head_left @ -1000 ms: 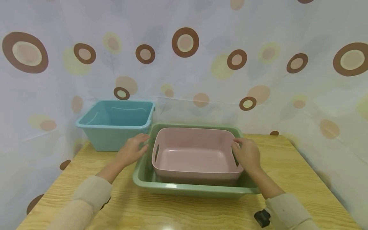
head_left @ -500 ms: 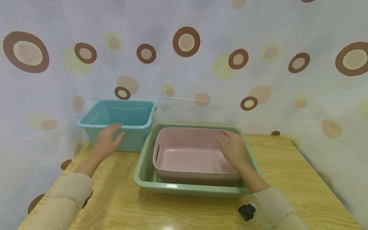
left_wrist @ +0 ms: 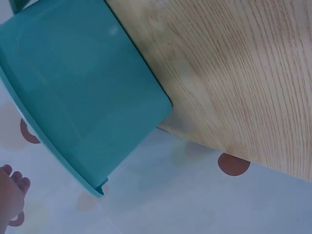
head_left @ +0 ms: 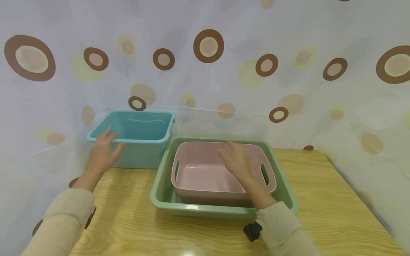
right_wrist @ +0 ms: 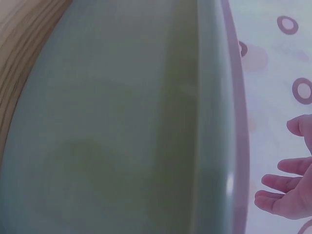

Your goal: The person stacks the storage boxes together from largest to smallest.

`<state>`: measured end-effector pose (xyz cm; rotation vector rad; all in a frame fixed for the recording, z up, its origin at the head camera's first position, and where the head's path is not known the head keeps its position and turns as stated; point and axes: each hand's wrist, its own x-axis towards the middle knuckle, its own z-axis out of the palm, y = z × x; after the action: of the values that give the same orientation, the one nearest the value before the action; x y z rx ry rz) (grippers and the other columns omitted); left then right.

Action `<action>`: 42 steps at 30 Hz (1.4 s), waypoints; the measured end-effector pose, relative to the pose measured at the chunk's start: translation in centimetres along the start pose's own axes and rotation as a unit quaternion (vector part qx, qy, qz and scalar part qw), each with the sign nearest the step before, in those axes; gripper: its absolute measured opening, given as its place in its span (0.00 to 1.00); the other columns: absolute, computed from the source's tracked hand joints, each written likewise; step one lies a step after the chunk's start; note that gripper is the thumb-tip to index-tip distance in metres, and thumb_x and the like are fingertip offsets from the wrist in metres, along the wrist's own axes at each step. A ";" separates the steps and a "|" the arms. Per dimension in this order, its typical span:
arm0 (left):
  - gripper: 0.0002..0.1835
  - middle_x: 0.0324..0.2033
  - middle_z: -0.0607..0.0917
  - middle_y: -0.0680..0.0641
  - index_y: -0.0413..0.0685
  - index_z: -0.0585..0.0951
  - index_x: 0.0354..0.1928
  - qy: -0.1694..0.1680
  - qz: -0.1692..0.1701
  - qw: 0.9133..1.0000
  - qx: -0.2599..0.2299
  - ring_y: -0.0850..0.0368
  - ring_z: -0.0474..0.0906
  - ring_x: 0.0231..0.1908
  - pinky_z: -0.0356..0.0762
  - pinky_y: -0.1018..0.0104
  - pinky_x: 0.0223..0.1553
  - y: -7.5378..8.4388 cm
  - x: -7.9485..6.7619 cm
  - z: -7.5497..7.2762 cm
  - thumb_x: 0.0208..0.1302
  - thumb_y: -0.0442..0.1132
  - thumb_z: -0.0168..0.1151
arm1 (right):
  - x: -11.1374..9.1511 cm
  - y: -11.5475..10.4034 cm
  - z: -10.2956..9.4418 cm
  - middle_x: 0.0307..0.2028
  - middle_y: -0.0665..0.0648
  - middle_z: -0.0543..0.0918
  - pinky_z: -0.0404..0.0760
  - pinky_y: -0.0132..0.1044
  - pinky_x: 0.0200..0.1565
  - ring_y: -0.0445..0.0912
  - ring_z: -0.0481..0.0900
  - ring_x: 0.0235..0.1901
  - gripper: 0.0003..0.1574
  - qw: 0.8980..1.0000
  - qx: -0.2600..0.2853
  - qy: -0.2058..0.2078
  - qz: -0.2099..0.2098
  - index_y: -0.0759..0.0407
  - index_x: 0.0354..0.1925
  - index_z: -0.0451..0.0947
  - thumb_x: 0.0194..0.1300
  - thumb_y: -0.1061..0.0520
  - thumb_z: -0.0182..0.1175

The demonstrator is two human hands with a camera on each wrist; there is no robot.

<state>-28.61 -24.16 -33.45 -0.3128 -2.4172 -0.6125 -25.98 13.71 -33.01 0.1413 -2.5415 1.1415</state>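
In the head view a pink basin [head_left: 205, 179] with a handle slot at each end sits inside a larger green basin [head_left: 224, 212]. My right hand [head_left: 237, 160] is over the pink basin with its fingers spread and nothing in it; the right wrist view shows the same hand [right_wrist: 292, 185] with fingers loosely parted. At the left stands a light blue bin [head_left: 137, 154]. My left hand [head_left: 101, 151] overlaps the bin's front left corner, fingers apart and holding nothing. In the left wrist view that hand [left_wrist: 10, 195] appears beside the blue bin [left_wrist: 83, 92].
All the containers stand on a wood-grain table [head_left: 320, 199]. A pale curtain [head_left: 298, 32] printed with brown rings hangs close behind and at both sides. The blue bin is near the table's back left corner. A dark strap piece [head_left: 252, 231] shows at the right cuff.
My left hand has moved left from the green basin's edge to the blue bin. My right hand has left the pink basin's right end and shifted left over its middle. The containers have stayed put.
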 end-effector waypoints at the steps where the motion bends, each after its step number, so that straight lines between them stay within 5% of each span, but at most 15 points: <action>1: 0.20 0.56 0.68 0.26 0.28 0.73 0.51 0.007 0.001 1.000 0.002 0.29 0.62 0.57 0.63 0.35 0.53 -0.1 0.0 0.0 0.59 0.34 0.57 | 0.1 -0.3 0.3 0.58 0.65 0.72 0.67 0.51 0.60 0.58 0.67 0.61 0.34 1.000 0.000 -0.001 0.000 0.69 0.59 0.68 0.59 0.51 0.57; 5: 0.21 0.57 0.68 0.26 0.28 0.73 0.52 0.015 -0.006 1.000 0.004 0.29 0.62 0.57 0.63 0.35 0.53 -0.4 0.1 0.0 0.59 0.35 0.57 | 0.5 -1.1 1.6 0.58 0.66 0.72 0.66 0.50 0.61 0.58 0.67 0.61 0.35 1.000 0.020 -0.005 0.001 0.70 0.59 0.67 0.59 0.52 0.59; 18: 0.26 0.60 0.62 0.24 0.28 0.67 0.58 -0.048 -0.080 0.996 0.008 0.28 0.57 0.60 0.57 0.34 0.57 -1.4 1.0 0.4 0.66 0.43 0.49 | 1.4 -4.1 4.9 0.59 0.65 0.71 0.64 0.47 0.63 0.57 0.65 0.62 0.35 0.996 0.086 -0.025 0.019 0.68 0.59 0.67 0.58 0.51 0.58; 30: 0.28 0.60 0.59 0.22 0.25 0.65 0.59 -0.070 -0.151 0.986 0.013 0.26 0.55 0.60 0.55 0.36 0.60 -2.9 0.9 1.1 0.67 0.45 0.46 | 0.6 -5.3 6.9 0.61 0.66 0.69 0.63 0.49 0.63 0.57 0.63 0.63 0.35 0.994 0.088 -0.072 0.001 0.69 0.61 0.64 0.60 0.53 0.57; 42: 0.29 0.59 0.59 0.21 0.23 0.66 0.56 -0.094 -0.141 0.985 0.011 0.25 0.48 0.63 0.51 0.36 0.62 -3.2 1.1 1.5 0.68 0.47 0.46 | 0.8 -6.1 8.6 0.61 0.64 0.69 0.64 0.46 0.63 0.55 0.64 0.63 0.36 0.992 0.075 -0.100 0.000 0.69 0.62 0.64 0.60 0.52 0.56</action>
<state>-31.38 -26.09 -34.90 -0.0175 -2.6734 -0.7069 -27.67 3.30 -33.73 0.3074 -2.6242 1.3811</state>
